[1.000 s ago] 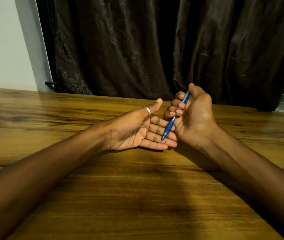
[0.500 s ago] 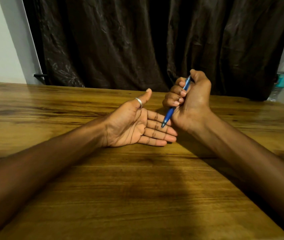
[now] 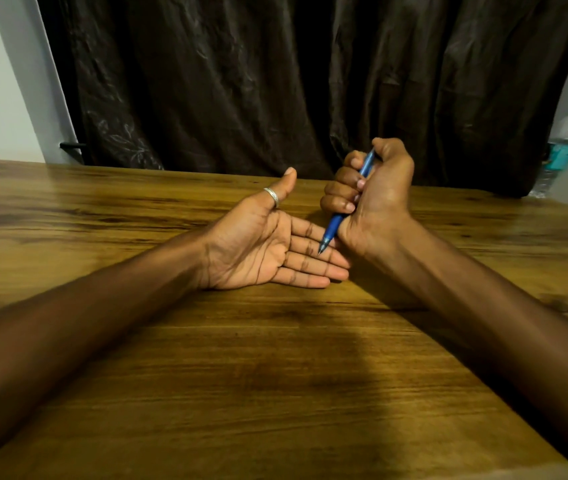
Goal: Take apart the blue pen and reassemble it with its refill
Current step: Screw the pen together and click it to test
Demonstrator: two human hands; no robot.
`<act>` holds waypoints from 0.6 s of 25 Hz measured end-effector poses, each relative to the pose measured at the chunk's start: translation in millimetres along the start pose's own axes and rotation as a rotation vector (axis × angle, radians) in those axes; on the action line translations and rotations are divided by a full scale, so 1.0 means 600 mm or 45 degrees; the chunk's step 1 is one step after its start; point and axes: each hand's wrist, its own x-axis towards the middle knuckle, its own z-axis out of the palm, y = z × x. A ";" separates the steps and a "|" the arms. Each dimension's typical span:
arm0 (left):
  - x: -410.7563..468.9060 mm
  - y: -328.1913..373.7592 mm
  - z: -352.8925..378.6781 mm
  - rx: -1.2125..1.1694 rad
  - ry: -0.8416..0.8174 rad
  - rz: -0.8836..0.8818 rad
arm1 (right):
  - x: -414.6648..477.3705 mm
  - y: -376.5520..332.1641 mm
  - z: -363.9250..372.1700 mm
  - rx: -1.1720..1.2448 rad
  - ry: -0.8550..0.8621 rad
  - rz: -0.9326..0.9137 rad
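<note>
The blue pen (image 3: 332, 229) is in one piece and stands tilted, tip down, in my right hand (image 3: 376, 199), whose fingers are wrapped around its barrel with the thumb over the top end. The tip hangs just over the fingers of my left hand (image 3: 262, 244). That hand lies palm up on the wooden table (image 3: 241, 375), fingers stretched out and apart, holding nothing. A silver ring sits on its thumb. The middle of the pen is hidden inside my right fist.
A clear water bottle (image 3: 561, 147) with a teal cap and label stands at the table's far right edge. A dark curtain (image 3: 275, 81) hangs behind the table, with a white wall at the far left.
The hands have kept their pose. My right hand with the pen stands slightly more upright over the left fingers; the view has shifted a little.
</note>
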 end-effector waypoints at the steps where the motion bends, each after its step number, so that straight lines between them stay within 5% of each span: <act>1: 0.001 -0.001 0.000 -0.009 0.003 0.002 | 0.001 0.000 0.000 0.003 -0.001 -0.005; 15: 0.004 0.002 -0.001 -0.001 0.009 -0.003 | 0.005 -0.002 0.002 0.008 0.002 -0.020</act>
